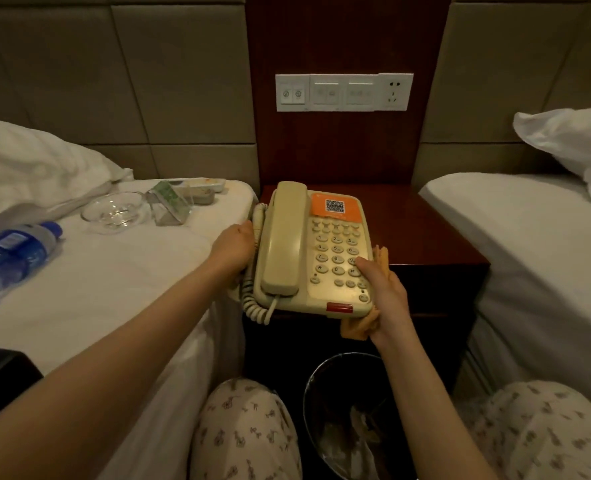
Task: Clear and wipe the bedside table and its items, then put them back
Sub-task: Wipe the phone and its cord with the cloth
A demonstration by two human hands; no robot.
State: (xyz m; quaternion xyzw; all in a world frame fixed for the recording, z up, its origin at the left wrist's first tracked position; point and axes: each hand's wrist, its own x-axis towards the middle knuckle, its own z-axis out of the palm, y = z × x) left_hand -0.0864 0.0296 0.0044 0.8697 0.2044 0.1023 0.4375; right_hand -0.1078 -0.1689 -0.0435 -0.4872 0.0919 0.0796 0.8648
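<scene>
A beige corded telephone [308, 251] with an orange QR sticker sits at the left front of the dark wooden bedside table [425, 230]. My left hand [233, 247] grips the phone's left edge. My right hand [382, 292] holds its right front corner, thumb on the keypad, with an orange cloth [363, 327] bunched between palm and phone. On the left bed [114, 271] lie a water bottle [17, 251], a glass ashtray [114, 211], a clear acrylic sign holder [169, 204] and two remotes [200, 188].
A black waste bin [322, 393] with a liner stands on the floor below the table, between my knees. A white switch and socket panel [344, 92] is on the wall behind. A second bed [536, 244] borders the table on the right.
</scene>
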